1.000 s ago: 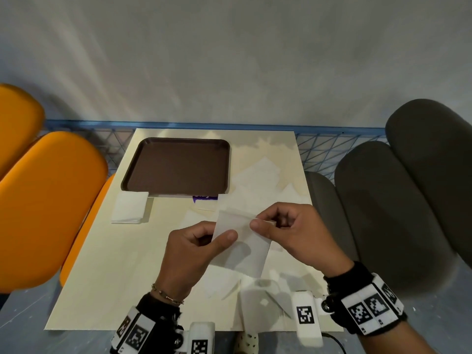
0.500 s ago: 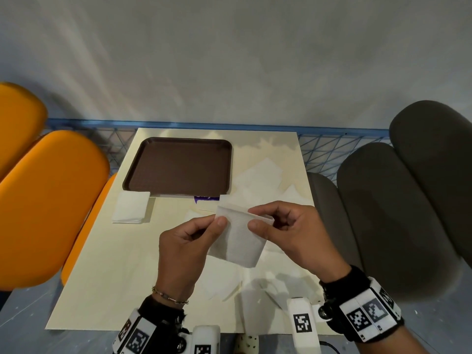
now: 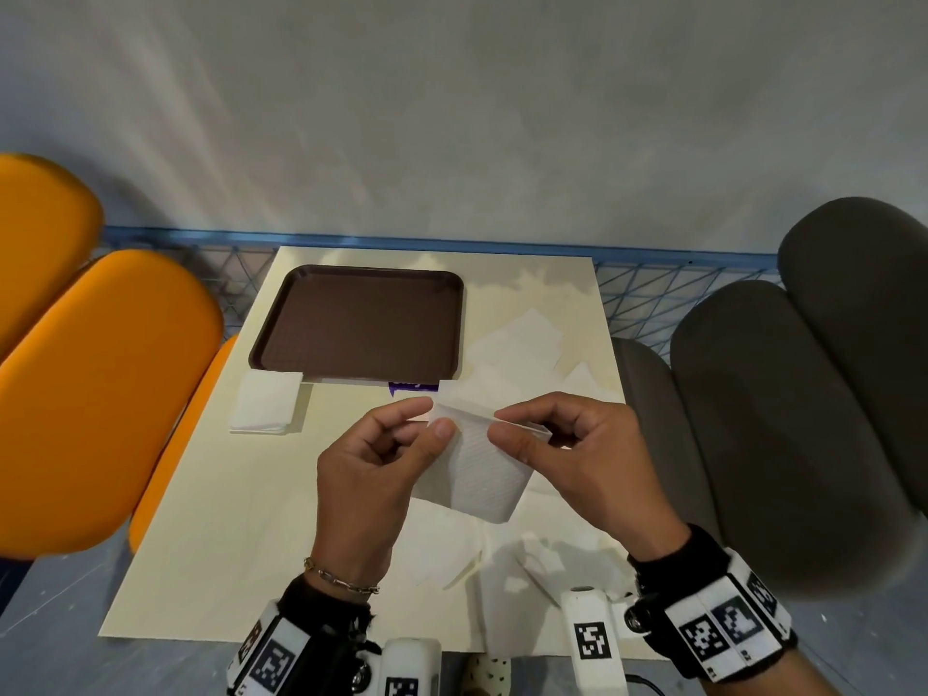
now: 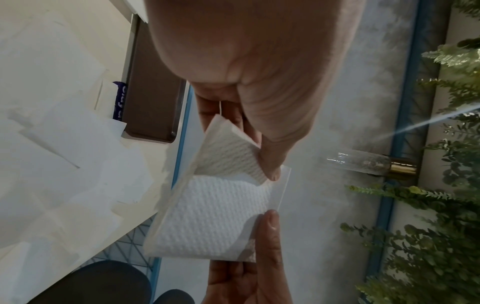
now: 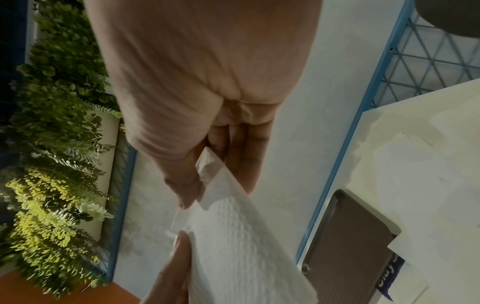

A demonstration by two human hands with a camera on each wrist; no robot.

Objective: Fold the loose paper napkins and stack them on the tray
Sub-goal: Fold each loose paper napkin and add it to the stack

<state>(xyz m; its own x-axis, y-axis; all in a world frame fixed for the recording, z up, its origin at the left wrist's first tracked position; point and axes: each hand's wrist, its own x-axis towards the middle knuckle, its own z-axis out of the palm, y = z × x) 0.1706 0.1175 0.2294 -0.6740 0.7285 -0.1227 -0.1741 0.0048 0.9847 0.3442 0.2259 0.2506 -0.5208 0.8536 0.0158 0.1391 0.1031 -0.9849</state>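
A white embossed paper napkin (image 3: pixel 477 474) hangs folded in the air above the table's middle. My left hand (image 3: pixel 434 416) pinches its top left corner between thumb and forefinger. My right hand (image 3: pixel 502 424) pinches the top edge just to the right, with the two thumbs a few centimetres apart. In the left wrist view the napkin (image 4: pixel 215 222) shows two layers parted near my thumb. The right wrist view has the napkin (image 5: pixel 233 236) running down from my fingers. The brown tray (image 3: pixel 356 324) lies bare at the far left of the table.
A small pile of folded napkins (image 3: pixel 266 409) sits just in front of the tray's left corner. Loose napkins (image 3: pixel 522 344) lie right of the tray, and more (image 3: pixel 452 560) under my hands. Orange chairs (image 3: pixel 100 394) stand left, grey ones (image 3: pixel 778 419) right.
Both hands have drawn closer together along the napkin's top edge. The hanging part has grown shorter and narrower, and the napkin sits slightly farther from me.
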